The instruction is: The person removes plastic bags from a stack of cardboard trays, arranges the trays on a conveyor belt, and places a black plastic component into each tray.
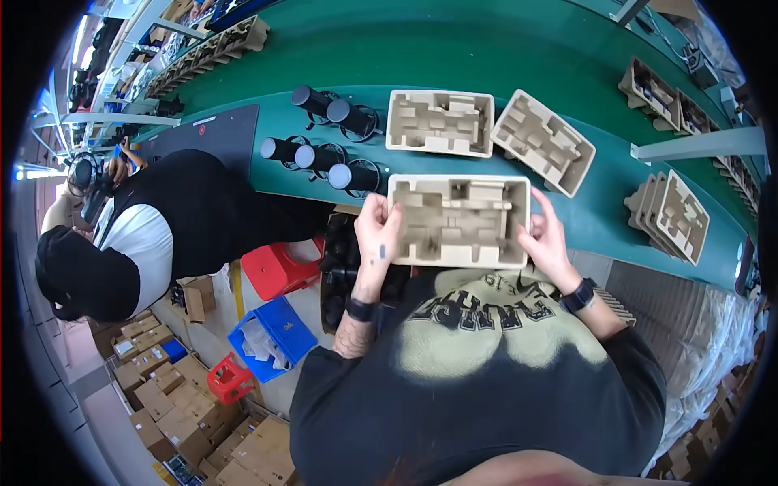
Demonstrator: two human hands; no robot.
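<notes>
Between my two hands is a beige moulded pulp tray (459, 212) with shaped hollows, its inside facing up, near the front edge of the green bench. My left hand (378, 231) grips its left end, thumb at the rim. At the right end, my right hand (547, 235) closes on the tray wall. Just beyond lies a similar pulp tray (440, 121), and a tilted one (545, 142) sits to its right. Left of these, several black cylindrical devices (353, 119) with ring-shaped parts stand or lie on the bench.
Nested pulp trays (681, 217) lean at the bench's right end. A person (146, 235) works on my left beside a dark mat (207, 138). On the floor are a red stool (279, 270), a blue bin (273, 336) and cardboard boxes (182, 429). A metal post (701, 146) crosses at right.
</notes>
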